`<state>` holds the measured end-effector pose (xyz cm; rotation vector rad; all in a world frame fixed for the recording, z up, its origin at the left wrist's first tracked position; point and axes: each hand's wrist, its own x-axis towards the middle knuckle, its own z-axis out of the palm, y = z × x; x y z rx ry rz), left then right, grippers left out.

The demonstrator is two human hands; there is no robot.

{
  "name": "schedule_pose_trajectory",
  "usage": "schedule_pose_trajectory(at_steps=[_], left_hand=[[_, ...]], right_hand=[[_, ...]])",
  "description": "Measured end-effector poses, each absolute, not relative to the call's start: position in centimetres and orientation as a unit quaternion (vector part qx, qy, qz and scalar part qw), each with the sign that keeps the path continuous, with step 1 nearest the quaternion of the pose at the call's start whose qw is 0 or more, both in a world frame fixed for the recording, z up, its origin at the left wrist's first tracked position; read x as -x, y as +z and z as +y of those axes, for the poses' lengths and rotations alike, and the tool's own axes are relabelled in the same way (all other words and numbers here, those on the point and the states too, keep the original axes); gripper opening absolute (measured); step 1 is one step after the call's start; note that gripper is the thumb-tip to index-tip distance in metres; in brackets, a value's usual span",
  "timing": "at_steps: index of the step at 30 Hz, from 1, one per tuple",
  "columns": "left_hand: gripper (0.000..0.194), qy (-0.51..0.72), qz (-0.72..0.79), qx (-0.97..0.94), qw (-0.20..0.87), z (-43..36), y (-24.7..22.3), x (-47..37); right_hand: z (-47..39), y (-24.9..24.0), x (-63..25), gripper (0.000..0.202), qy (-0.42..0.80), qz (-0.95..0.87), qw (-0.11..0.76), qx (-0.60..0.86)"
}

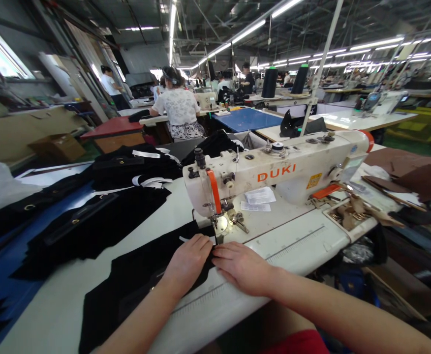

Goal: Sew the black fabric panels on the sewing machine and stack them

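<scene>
- Black fabric piece lies on the white tabletop, from the lower left of the frame to the centre, its upper right corner beside the needle area of the white sewing machine with orange lettering.
- A narrow white strip lies on that corner, partly hidden by the left hand. Handling it well probably means pressing it flat, square to the edge, with no pucker beneath.
- Light, even pressure from both hands would suit the soft cloth; pulling hard could stretch or skew it. The loose length at lower left should lie free of folds so its weight does not drag.
- Fingertips are best kept just short of the needle, guiding from the near side, clear of the round metal plate.
- The left hand's fingers are bunched and bent, palm down, the forearm rising from the bottom edge. Whether its grip is closed on cloth cannot be told.
- The right hand reaches in from the lower right, back up, fingers close together and nearly straight, tips at the cloth's edge beside the left fingertips. Whether thumb and fingers pinch the cloth cannot be told.
</scene>
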<state>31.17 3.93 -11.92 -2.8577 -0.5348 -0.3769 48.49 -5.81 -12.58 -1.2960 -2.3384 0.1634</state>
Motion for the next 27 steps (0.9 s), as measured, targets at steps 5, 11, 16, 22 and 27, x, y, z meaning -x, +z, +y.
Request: schedule_pose_trajectory(at_steps=[5,11,16,22,27], left_hand=[[0.024,-0.124,-0.199,0.967,0.104,3.9,-12.4,-31.3],[0.026,-0.16,-0.176,0.963,0.127,4.2,-12.9,-31.2],[0.027,-0.199,-0.149,0.959,0.134,4.4,-13.2,-31.0],[0.029,-0.211,-0.15,0.959,0.113,4.4,-13.3,-31.0],[0.029,-0.202,-0.15,0.96,0.122,4.3,-13.2,-31.0]], right_hand=[[-5.8,-12.7,-48.5,0.027,0.056,-0.849,0.232,0.471],[-5.8,-12.7,-48.5,0.027,0.058,-0.851,0.227,0.47],[-5.7,-12.9,-48.6,0.026,0.043,-0.856,0.216,0.467],[-5.7,-12.9,-48.5,0.026,0.048,-0.855,0.219,0.468],[-5.8,-12.7,-48.6,0.024,0.045,-0.855,0.225,0.465]])
